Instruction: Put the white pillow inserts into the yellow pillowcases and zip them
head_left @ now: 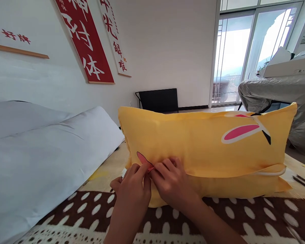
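A long yellow pillow [193, 142] with a pink and white print lies across a brown bedspread with white dots [218, 217]. My left hand [133, 189] and my right hand [171, 181] meet at the pillow's lower left seam. Both are closed in a pinch on the yellow pillowcase fabric, fingertips touching by a small pink patch. Further right along the same seam the case gapes and a strip of white inner pillow [271, 173] shows.
A white pillow [48, 152] lies to the left against the wall. Red and white banners hang on the wall. A black rack [159, 100] stands at the far wall. A plastic-covered piece of furniture [277, 91] with white boxes sits by the glass doors.
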`<act>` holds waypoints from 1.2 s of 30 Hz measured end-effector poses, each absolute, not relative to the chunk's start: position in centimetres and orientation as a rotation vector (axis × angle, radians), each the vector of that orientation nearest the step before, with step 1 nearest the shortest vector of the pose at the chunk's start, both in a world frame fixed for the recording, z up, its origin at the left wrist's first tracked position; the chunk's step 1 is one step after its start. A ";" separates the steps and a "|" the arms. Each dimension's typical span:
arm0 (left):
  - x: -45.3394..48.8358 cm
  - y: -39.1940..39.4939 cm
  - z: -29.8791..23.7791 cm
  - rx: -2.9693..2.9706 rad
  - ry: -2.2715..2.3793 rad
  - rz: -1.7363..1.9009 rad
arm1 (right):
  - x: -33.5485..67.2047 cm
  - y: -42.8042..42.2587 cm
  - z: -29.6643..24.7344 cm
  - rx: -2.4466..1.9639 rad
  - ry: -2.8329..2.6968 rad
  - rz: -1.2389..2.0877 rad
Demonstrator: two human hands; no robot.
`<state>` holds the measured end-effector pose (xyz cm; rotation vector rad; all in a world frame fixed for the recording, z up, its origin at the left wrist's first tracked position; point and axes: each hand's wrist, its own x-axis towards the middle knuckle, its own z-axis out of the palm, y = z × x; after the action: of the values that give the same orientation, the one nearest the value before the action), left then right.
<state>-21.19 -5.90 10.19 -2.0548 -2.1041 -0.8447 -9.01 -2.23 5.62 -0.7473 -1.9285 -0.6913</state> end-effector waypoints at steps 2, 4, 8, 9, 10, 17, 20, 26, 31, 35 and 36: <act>-21.1 -5.9 10.3 -2.044 -2.133 -0.829 | -9.3 -1.9 5.4 -0.713 -1.931 -0.679; -20.9 -6.0 10.2 -2.039 -2.151 -0.821 | -9.4 -1.4 5.1 -0.703 -1.927 -0.673; -21.1 -6.0 10.0 -2.153 -2.069 -0.856 | -9.6 -0.8 4.5 -0.702 -1.936 -0.652; -21.3 -5.9 10.0 -2.147 -2.065 -0.868 | -9.6 -0.7 4.5 -0.703 -1.941 -0.642; -21.7 -5.8 10.0 -2.120 -2.077 -0.881 | -9.5 -0.6 4.4 -0.703 -1.946 -0.633; -24.5 -6.3 10.7 -2.404 -1.830 -1.167 | -9.5 -0.7 4.5 -0.712 -1.933 -0.545; -25.0 -6.3 10.7 -2.484 -1.648 -1.094 | -9.5 -0.9 4.6 -0.698 -1.916 -0.503; -26.0 -4.5 9.6 -2.531 -1.434 -0.894 | -9.4 -1.9 4.9 -0.704 -1.944 -0.423; -25.7 -3.9 9.4 -2.589 -1.338 -0.893 | -9.6 -2.6 5.3 -0.695 -1.921 -0.422; -25.9 -4.3 9.5 -2.638 -1.316 -1.008 | -8.9 -3.1 5.2 -0.696 -1.932 -0.449; -26.0 -4.4 9.4 -2.656 -1.335 -1.044 | -8.2 -3.2 5.1 -0.713 -1.956 -0.466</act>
<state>-25.97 -4.43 9.41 -2.6558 -1.3354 -1.0441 -8.24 -3.21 5.07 -0.7125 -1.9556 -0.4658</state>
